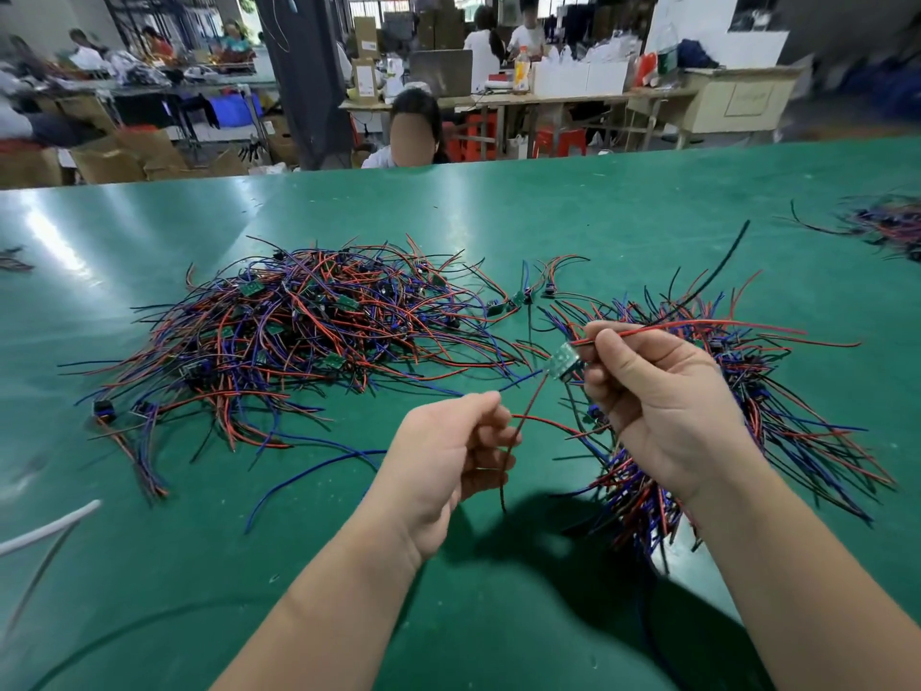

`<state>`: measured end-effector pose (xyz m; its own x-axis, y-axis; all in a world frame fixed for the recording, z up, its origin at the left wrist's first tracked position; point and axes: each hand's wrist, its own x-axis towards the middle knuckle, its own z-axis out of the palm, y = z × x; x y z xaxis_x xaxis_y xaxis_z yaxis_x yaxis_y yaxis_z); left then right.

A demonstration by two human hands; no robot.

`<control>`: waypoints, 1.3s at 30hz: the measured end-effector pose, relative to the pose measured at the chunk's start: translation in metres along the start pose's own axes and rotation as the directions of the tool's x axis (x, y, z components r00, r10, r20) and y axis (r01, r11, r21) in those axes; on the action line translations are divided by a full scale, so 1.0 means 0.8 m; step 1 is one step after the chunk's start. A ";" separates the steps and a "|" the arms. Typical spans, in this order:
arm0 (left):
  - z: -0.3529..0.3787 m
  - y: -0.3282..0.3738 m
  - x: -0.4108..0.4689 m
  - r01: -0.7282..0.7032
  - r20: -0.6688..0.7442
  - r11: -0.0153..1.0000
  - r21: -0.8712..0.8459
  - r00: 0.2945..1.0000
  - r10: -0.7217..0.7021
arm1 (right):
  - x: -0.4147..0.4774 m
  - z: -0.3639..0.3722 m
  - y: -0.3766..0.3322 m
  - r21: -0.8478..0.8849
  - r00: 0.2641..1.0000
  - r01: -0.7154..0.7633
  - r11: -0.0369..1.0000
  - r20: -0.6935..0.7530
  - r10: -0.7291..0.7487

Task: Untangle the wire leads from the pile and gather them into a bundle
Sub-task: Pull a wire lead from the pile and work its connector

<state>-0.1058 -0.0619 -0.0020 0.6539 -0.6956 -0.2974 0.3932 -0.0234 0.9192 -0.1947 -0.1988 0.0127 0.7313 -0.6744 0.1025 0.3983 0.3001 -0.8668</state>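
- Table (498, 615): green top, under your forearms.
- White cable (45, 531): lies at your near left edge.
- Your left hand (448, 451): fingers curled, pinching a blue lead (521, 383) that runs up to the small board.
- Your right hand (663, 406): clamped round the bundle (777, 441) of red, blue and black leads, which fans out to your right.
- Small board (565, 360): held at your right fingertips, between both hands.
- Pile (299, 331): tangled leads and boards, resting on the table beyond your left hand.
- Second heap (892, 226): far right edge.
- Person (413, 132): seated beyond the table.
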 end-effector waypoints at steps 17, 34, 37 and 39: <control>0.010 0.001 -0.015 -0.367 0.098 0.930 0.028 0.927 0.363 | -0.010 0.013 0.012 -0.146 0.995 -0.050 0.988 0.082 0.062; 0.009 0.010 -0.029 0.001 0.372 0.997 0.075 0.928 -0.029 | 0.016 -0.029 -0.019 -0.062 0.956 -0.004 0.998 -0.291 -0.015; 0.006 0.011 -0.028 0.017 0.433 0.991 0.132 0.898 -0.073 | 0.025 -0.047 -0.028 0.088 0.916 0.051 0.995 -0.400 -0.012; 0.009 0.011 -0.025 0.007 0.380 0.997 0.076 0.924 -0.036 | 0.032 -0.055 -0.030 0.168 0.896 0.046 0.985 -0.443 0.034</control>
<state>-0.1206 -0.0533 0.0138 0.3445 -0.9151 -0.2095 0.3481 -0.0827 0.9338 -0.2099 -0.2529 0.0148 0.4236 -0.8928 -0.1533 0.5192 0.3780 -0.7665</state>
